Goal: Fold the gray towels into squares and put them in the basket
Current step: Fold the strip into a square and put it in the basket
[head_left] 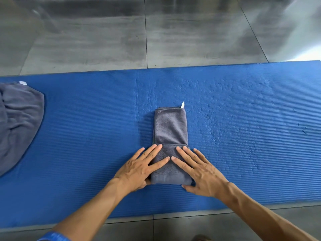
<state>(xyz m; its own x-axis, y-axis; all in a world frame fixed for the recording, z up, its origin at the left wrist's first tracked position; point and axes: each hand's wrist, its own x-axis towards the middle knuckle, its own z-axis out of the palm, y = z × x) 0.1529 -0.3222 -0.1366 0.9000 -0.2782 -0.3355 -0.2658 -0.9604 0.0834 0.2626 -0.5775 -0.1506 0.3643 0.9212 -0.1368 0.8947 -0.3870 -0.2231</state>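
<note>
Two hands (139, 166) (199, 170) flat | gray towel (171, 126) folded narrow, near end doubled

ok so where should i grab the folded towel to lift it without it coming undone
Probably by its two long sides near the close end, one hand from each side. The towel lies as a narrow strip with its near end doubled over; the left hand and right hand already press flat there, so pinching all layers should keep the fold.

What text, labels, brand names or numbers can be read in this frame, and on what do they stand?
None can be read.
White tag at the far corner of the folded gray towel: no print can be made out.
White tag on the unfolded gray towel at the left: too small to read.
Blue mat: no markings show.
</note>
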